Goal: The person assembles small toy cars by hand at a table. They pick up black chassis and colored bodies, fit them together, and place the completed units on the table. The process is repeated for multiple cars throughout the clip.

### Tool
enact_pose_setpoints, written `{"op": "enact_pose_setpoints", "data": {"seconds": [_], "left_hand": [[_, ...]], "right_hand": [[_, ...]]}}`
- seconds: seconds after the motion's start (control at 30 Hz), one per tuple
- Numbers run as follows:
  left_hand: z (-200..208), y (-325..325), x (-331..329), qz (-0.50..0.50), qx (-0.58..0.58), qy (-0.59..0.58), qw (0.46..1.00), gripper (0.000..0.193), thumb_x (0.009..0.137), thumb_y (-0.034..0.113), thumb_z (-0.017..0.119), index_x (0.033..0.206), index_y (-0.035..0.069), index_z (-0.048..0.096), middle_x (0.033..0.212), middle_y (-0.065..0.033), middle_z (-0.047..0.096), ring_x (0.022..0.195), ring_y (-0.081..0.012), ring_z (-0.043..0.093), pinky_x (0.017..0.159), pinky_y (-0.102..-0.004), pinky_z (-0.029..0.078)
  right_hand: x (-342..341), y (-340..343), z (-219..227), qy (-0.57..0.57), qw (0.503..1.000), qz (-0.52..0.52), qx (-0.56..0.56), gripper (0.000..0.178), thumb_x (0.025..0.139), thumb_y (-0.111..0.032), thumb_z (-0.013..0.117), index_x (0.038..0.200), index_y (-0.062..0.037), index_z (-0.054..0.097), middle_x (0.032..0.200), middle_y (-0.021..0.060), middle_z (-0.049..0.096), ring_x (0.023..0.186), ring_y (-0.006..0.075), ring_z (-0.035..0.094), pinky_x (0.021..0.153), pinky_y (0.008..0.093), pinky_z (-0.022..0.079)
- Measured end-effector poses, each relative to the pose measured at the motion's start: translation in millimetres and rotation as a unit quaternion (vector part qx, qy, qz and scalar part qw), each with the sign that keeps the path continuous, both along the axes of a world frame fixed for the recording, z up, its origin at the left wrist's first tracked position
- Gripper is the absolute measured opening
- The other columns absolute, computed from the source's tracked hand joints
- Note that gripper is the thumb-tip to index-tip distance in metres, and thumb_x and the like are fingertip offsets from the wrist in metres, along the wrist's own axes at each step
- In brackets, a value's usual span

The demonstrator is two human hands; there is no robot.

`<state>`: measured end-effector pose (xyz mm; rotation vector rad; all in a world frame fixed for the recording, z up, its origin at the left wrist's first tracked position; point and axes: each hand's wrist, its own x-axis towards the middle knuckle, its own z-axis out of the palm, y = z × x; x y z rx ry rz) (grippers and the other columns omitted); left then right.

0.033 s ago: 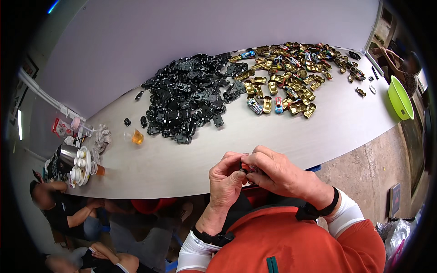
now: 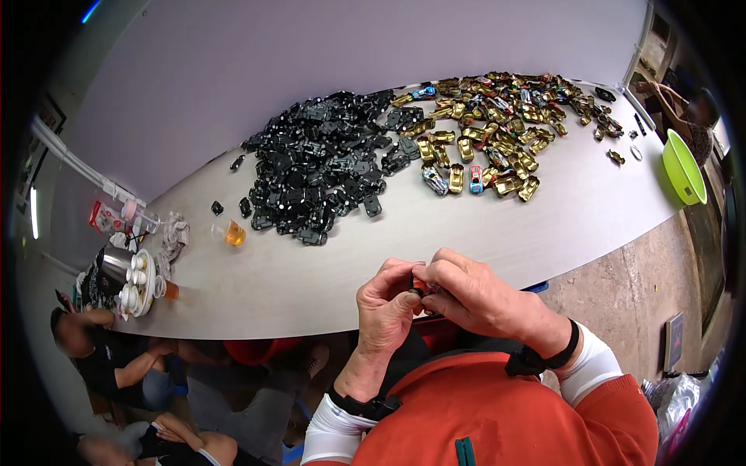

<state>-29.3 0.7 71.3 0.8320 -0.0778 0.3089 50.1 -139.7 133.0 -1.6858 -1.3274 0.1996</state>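
My left hand and my right hand meet just past the table's near edge, both closed on one small toy car. Red and black parts of it show between the fingertips; most of it is covered. Beyond my hands lies a heap of black toy car bases with small white spots. To its right spreads a pile of toy car bodies, many showing gold undersides, others painted. A blue and red toy car body lies at that pile's near edge.
A clear cup of amber drink stands left of the black heap. Further left are a tray of white cups, a metal kettle and a rag. A green basin is at the right end. People sit at lower left.
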Motion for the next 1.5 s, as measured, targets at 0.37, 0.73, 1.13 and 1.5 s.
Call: {"op": "enact_pose_setpoints", "data": {"seconds": [0.37,0.73,1.13,1.5], "left_hand": [[14,5,3,-0.004,0.094,-0.018,0.995,0.035,0.071,0.003,0.072,0.104,-0.002,0.059,0.092,-0.0032,0.051,0.076,-0.0087,0.054,0.056,-0.0174,0.045],[-14,11,12,0.043,-0.066,0.130,0.988,0.020,0.079,0.011,0.068,0.086,0.007,0.050,0.075,-0.0026,0.054,0.045,-0.0081,0.047,0.035,-0.0174,0.036],[-24,6,18,0.129,0.040,0.164,0.977,0.026,0.079,0.007,0.067,0.089,0.006,0.042,0.066,-0.0034,0.051,0.039,-0.0100,0.045,0.031,-0.0186,0.031],[-43,24,31,0.151,-0.018,0.249,0.957,0.027,0.081,0.016,0.066,0.085,0.007,0.042,0.071,-0.0073,0.056,0.044,-0.0134,0.047,0.037,-0.0210,0.034]], "right_hand": [[0,-1,-2,0.061,0.997,-0.013,0.043,0.035,0.075,0.002,0.063,0.104,-0.0024,0.044,0.082,0.0122,0.051,0.071,0.0257,0.056,0.060,0.0330,0.048],[18,3,-47,0.511,0.858,-0.031,0.031,0.023,0.084,-0.019,0.063,0.096,-0.0018,0.053,0.065,-0.0029,0.047,0.049,0.0018,0.038,0.040,0.0180,0.028],[14,9,-69,0.305,0.943,-0.133,-0.022,0.014,0.079,-0.012,0.065,0.084,0.0009,0.061,0.062,-0.0034,0.049,0.054,0.0043,0.040,0.047,0.0221,0.033],[29,6,-88,0.378,0.921,-0.088,-0.033,0.022,0.085,-0.006,0.055,0.104,0.0018,0.061,0.072,0.0054,0.060,0.059,0.0094,0.054,0.053,0.0238,0.046]]}}
